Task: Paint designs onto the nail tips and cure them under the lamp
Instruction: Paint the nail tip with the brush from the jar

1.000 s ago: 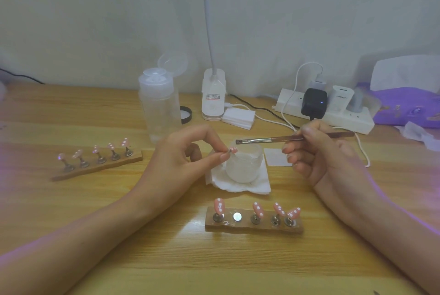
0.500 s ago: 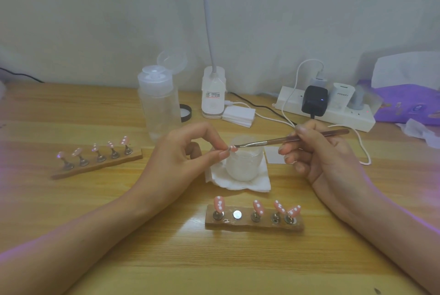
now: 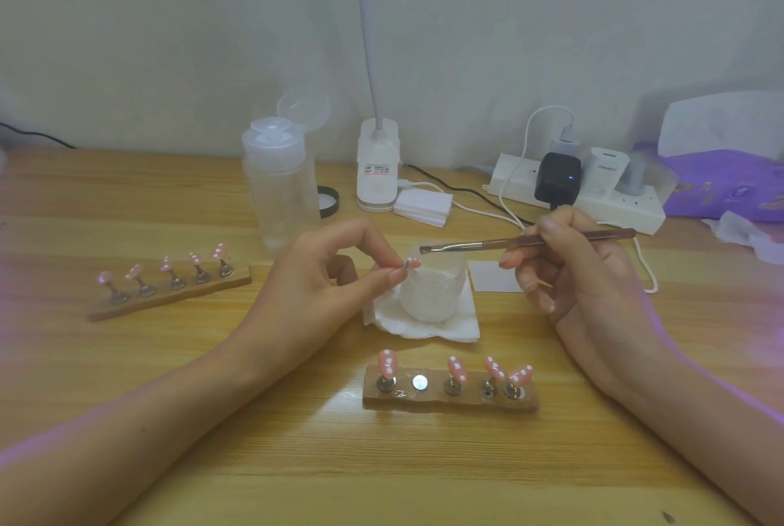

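My left hand (image 3: 322, 271) pinches a small pink nail tip (image 3: 412, 263) on its stand between thumb and forefinger, above a frosted jar (image 3: 432, 292). My right hand (image 3: 568, 266) grips a thin brush (image 3: 526, 244) like a pen; its bristle end hovers just above the held tip. A wooden holder (image 3: 449, 396) in front carries several pink dotted tips and has one bare metal disc. A second holder (image 3: 169, 288) with several tips lies at the left. The white lamp base (image 3: 377, 173) stands at the back, its neck rising out of view.
A clear pump bottle (image 3: 280, 190) with open lid stands behind my left hand. The jar sits on a folded tissue (image 3: 424, 324). A power strip (image 3: 577, 190) with chargers and cables, white pads (image 3: 422, 207) and a purple packet (image 3: 729, 186) lie at the back right.
The brush tip came down to the held nail tip half a second ago and has now lifted slightly above it. My left hand stayed in place.
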Available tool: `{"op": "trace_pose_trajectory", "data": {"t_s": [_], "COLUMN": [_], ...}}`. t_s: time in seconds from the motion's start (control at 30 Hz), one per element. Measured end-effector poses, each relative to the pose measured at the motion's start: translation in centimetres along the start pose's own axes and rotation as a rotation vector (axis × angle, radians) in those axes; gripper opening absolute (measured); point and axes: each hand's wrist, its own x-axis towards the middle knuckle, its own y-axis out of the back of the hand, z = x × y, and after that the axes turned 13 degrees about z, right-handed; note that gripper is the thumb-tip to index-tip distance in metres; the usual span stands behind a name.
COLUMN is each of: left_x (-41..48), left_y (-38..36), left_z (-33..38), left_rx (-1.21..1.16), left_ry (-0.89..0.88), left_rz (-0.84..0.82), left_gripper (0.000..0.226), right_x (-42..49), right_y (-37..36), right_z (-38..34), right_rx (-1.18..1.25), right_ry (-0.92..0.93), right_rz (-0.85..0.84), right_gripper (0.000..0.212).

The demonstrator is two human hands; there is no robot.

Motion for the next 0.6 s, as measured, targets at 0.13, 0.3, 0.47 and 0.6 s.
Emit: {"op": "trace_pose_trajectory", "data": {"t_s": [0.13, 0.3, 0.47, 0.6], "left_x": [-0.03, -0.01, -0.06, 0.0], "left_y": [0.03, 0.09, 0.09, 0.09], "left_z": [-0.03, -0.07, -0.17, -0.14], "left_rx": [-0.005, -0.006, -0.015, -0.022], "left_ry": [0.018, 0.021, 0.03, 0.038], "left_rz": [-0.001, -0.005, -0.004, 0.0], "left_gripper": [0.011, 0.011, 0.011, 0.013], "right_x": [-0.23, -0.05, -0.06, 0.02], "right_y": [-0.26, 0.11, 0.0, 0.19], "right_z": [0.04, 0.22, 0.2, 0.32], "right_rx": [-0.047, -0.063, -0.039, -0.107], "right_ry": [0.021, 0.03, 0.074, 0.085], "right_rz": [-0.041, 0.032, -0.065, -0.048], "right_gripper": [0.022, 0.032, 0.019, 0.019]}}
